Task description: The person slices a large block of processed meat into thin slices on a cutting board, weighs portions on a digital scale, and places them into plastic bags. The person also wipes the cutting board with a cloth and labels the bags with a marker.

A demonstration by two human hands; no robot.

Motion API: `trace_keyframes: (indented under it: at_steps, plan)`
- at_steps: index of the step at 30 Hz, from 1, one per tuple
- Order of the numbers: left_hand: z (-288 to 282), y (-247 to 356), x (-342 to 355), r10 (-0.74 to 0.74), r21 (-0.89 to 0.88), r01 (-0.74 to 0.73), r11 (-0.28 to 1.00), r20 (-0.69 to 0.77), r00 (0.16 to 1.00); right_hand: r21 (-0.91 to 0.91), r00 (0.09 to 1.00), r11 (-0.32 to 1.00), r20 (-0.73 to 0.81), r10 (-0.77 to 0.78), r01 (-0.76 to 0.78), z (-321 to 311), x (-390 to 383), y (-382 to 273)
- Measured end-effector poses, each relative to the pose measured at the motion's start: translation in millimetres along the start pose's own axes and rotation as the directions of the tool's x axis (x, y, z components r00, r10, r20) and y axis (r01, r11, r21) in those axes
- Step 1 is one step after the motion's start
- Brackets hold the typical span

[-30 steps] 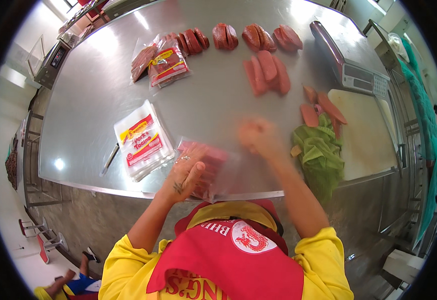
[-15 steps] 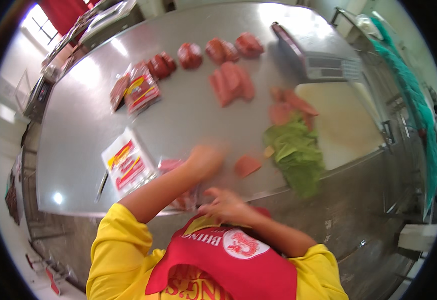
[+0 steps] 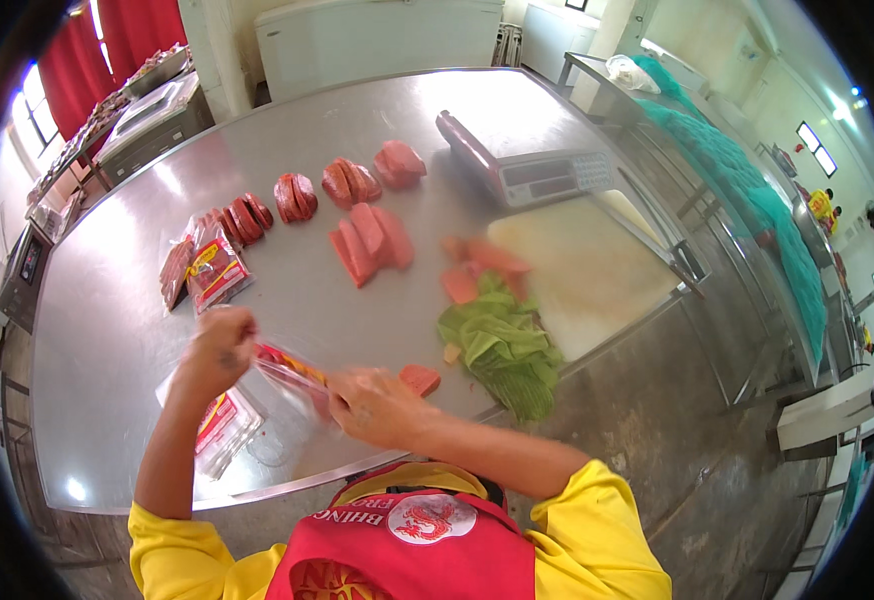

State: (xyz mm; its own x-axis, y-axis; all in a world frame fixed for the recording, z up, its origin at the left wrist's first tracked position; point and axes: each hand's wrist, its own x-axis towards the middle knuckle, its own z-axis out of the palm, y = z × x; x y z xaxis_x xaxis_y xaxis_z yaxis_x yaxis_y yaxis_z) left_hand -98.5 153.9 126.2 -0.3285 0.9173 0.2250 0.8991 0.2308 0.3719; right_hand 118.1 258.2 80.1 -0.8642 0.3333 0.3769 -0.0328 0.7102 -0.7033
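A clear plastic pack with red and yellow print (image 3: 295, 372) is stretched between my two hands above the near part of the steel table. My left hand (image 3: 223, 345) is closed at its left end, my right hand (image 3: 375, 408) closed at its right end and slightly blurred. Beneath my left forearm lies a stack of printed plastic bags (image 3: 225, 425). A small pink piece of meat (image 3: 419, 379) sits just beyond my right hand. Crumpled green plastic sheeting (image 3: 502, 345) lies to the right, by loose pink meat pieces (image 3: 477, 268).
Filled meat packs (image 3: 219, 272) lie at left on the steel table (image 3: 137, 330). Sliced meat portions (image 3: 295, 198) form a row beyond, with pink slices (image 3: 372, 243) nearer. A scale (image 3: 537, 178) and white cutting board (image 3: 567, 265) stand right, with a knife-like long metal tool (image 3: 642, 235).
The pack has come up from the table's near edge and is now between both hands. My left hand moved left, my right hand forward. The view has tilted up and shifted right.
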Motion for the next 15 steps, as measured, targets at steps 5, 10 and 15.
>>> trace_keyframes:
  at_steps: [5, 10, 15]
  plan:
    - [14.8, -1.8, -50.5, -0.361, -0.221, 0.313, 0.924, -0.225, 0.905, -0.327, 0.975, 0.919, 0.07, -0.211, 0.222, -13.2, 37.8, 16.9]
    - [102.9, 10.4, -110.2, -0.339, -0.241, 0.271, 0.932, -0.314, 0.887, -0.427, 0.95, 0.857, 0.237, -0.203, 0.29, 14.6, 5.3, 70.9]
    - [117.0, 39.9, -148.9, -0.34, -0.295, 0.313, 0.903, -0.043, 0.939, -0.333, 0.947, 0.928, 0.315, -0.059, 0.168, 4.9, -37.8, 72.8]
